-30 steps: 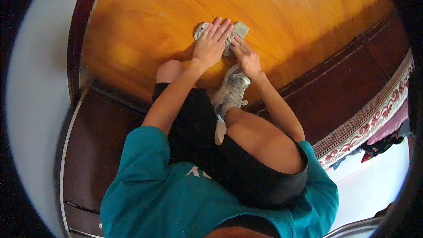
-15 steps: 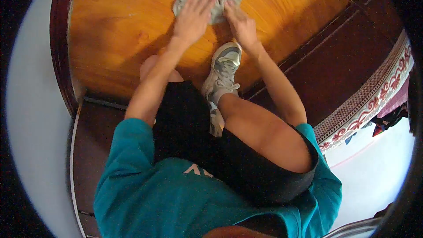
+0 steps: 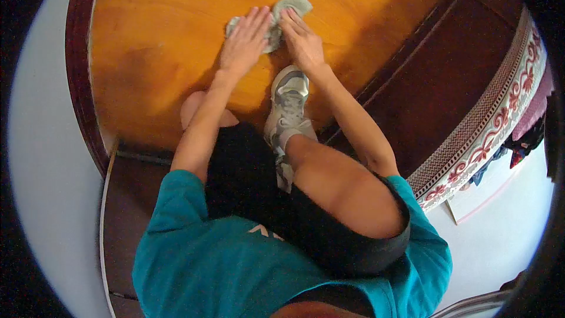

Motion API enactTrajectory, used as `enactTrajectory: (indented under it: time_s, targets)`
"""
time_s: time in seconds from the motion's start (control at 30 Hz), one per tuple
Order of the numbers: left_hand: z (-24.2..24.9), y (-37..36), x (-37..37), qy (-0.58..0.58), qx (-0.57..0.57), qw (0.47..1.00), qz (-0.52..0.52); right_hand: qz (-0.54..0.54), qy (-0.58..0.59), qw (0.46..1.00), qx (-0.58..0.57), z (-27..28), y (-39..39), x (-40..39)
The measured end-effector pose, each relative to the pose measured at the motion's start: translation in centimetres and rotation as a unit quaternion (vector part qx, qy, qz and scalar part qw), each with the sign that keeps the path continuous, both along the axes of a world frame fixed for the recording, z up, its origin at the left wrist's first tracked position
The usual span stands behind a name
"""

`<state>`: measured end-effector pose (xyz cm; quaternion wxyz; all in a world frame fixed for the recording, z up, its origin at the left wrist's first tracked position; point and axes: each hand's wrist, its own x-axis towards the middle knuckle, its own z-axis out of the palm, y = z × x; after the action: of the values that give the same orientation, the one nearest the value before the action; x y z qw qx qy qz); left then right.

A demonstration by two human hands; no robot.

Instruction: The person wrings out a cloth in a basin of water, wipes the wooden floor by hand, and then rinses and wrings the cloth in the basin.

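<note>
A pale grey-green cloth (image 3: 294,6) lies crumpled on the glossy orange-brown wooden surface (image 3: 170,12). My left hand (image 3: 245,44) rests flat on the cloth's left part, fingers stretched out. At its right part, my right hand (image 3: 302,41) has its fingers together and closed on the cloth; the thumb is mostly hidden. Both hands press close side by side, and part of the cloth is hidden under them.
My grey-and-white shoe (image 3: 289,97) stands on the wood just below the hands, and my other knee (image 3: 197,109) is down at left. A dark wooden frame (image 3: 424,65) runs along the right, beside a patterned fabric edge (image 3: 500,123). A white wall (image 3: 47,112) is at left.
In the picture, both hands and the cloth sit slightly lower and further left than before. The camera view has shifted a little too. Both hands stay on the cloth.
</note>
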<state>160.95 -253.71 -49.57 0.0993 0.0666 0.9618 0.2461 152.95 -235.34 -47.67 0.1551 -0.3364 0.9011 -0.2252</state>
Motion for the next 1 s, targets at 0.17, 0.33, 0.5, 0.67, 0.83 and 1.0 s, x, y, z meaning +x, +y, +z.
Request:
enactTrajectory:
  time_s: [0.17,0.33,0.5,0.67,0.83,1.0]
  targets:
    - [-0.7,-2.9,-8.6,0.087,-0.075,0.989,0.098,-0.019,0.048,0.998,0.02,-0.2,-4.6,-6.2]
    - [-0.3,-2.4,-9.0,0.106,-0.075,0.985,0.113,-0.036,0.082,0.996,0.003,-0.2,-2.5,-4.3]
    - [0.2,-1.1,-0.1,0.042,-0.07,0.996,0.041,-0.039,-0.005,0.999,0.005,2.8,-0.3,2.3]
    - [-0.1,-0.7,-1.9,0.025,0.008,0.996,0.089,-0.112,-0.022,0.993,-0.012,0.8,-3.6,0.8]
    - [-0.4,-6.2,-10.9,0.073,-0.068,0.986,0.132,-0.076,0.07,0.993,-0.061,-3.1,-9.0,-8.8]
    - [-1.2,-10.3,-15.4,0.133,-0.113,0.975,0.14,-0.053,0.141,0.987,-0.05,-3.4,-13.6,-13.4]
